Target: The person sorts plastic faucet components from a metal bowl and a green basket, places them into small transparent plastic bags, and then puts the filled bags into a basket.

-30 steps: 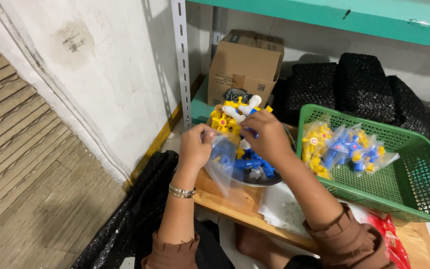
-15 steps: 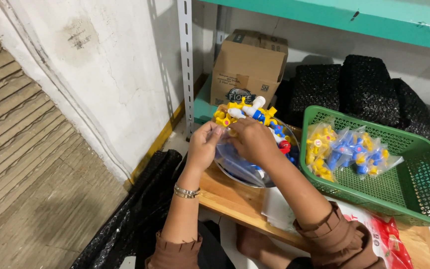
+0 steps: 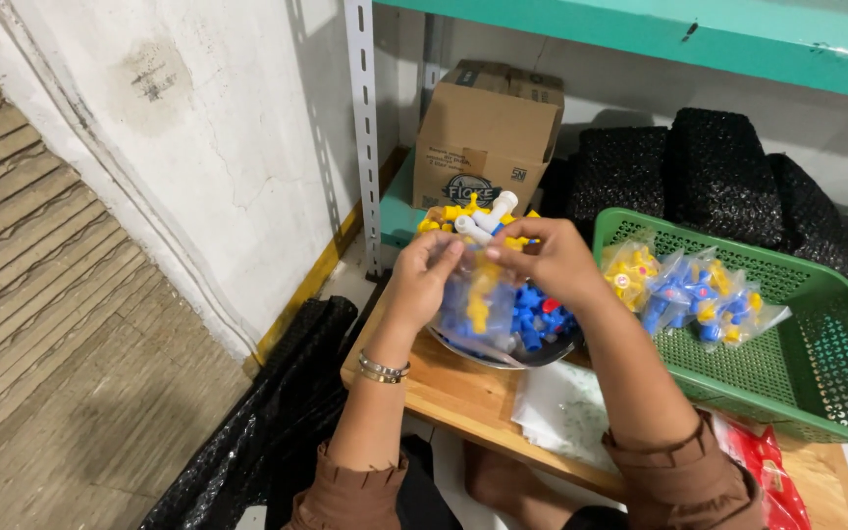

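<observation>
Now pinching a clear bag (image 3: 480, 294) by its mouth, left hand (image 3: 422, 280) and right hand (image 3: 554, 260) both closed on the plastic, lifted slightly since a second ago, yellow and blue parts already inside. Hanging over a metal bowl (image 3: 503, 351) of blue parts. Lying filled in the green basket (image 3: 817, 383): more bags (image 3: 689, 290).

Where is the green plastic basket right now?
In the head view, the green basket sits on the wooden board at the person's right, just beyond the right hand, holding small filled bags.
</observation>
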